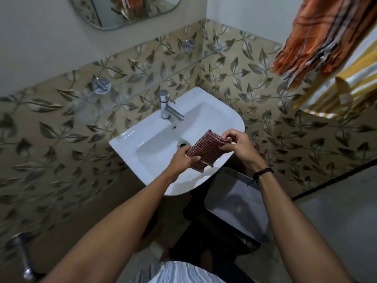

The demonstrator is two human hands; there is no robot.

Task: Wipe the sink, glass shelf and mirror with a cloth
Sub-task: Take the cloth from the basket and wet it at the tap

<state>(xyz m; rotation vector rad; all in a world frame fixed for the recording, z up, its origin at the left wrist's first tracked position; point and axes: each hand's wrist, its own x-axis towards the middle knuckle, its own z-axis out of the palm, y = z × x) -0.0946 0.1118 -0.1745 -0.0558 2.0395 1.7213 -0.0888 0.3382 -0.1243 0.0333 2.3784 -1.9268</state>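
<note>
Cloth (206,151): small, red-brown and white check, crumpled, folds across the middle, frayed threads on its lower edge. Held in the air between the two grips, over the front of the white sink (151,139), not lying on it as far as I can see.

Left grip (181,160): clenched on the cloth's lower left edge, thumb on top, fingers curled under the fabric. Fingertips are hidden by the cloth.

Right grip (239,144): pinching the cloth's upper right corner, thumb and curled fingers bunching the fabric there. Black wristband (263,173) on that wrist. Both grips are closed on the cloth, with a short span of fabric stretched between them.

Relative to the grips:
- Drain (182,144) sits just beyond the left grip, close to the cloth's left corner.
- Chrome tap (168,108) is further beyond, at the back of the sink, spout pointing toward the grips.
- Glass shelf (142,90) runs along the leaf-patterned tiled wall (51,129) beyond the tap, on two round metal brackets. It is see-through, so only its edge reads clearly.
- Mirror (126,15) is highest and farthest from both grips, only its lower part in frame.
- Grey bin (234,203) stands below the right grip, beside the sink.
- Orange towel (326,37) and yellow striped towel (336,92) hang well off to the right grip's side, up high.
</note>
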